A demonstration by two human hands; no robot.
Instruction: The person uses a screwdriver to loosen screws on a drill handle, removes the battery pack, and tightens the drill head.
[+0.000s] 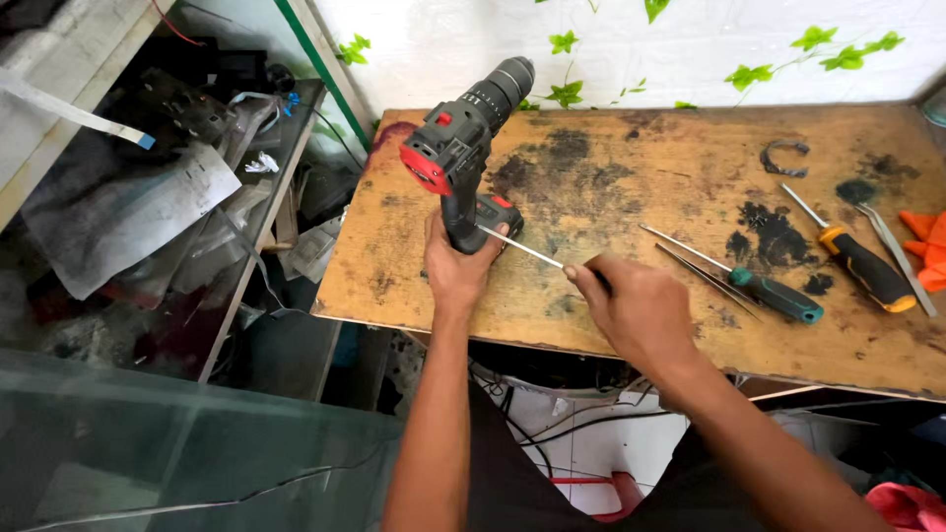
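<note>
left hand (455,264) gripping drill (463,148), right hand (631,307) holding screwdriver (527,252)

stained wooden bench (611,286) | green-handled screwdriver (778,294) | orange-black screwdriver (867,268) | tweezers (899,251)

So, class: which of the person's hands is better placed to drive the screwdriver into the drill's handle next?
Right. The right hand already grips the screwdriver, whose tip sits at the drill handle. The left hand is wrapped around that handle, steadying the drill.
</note>
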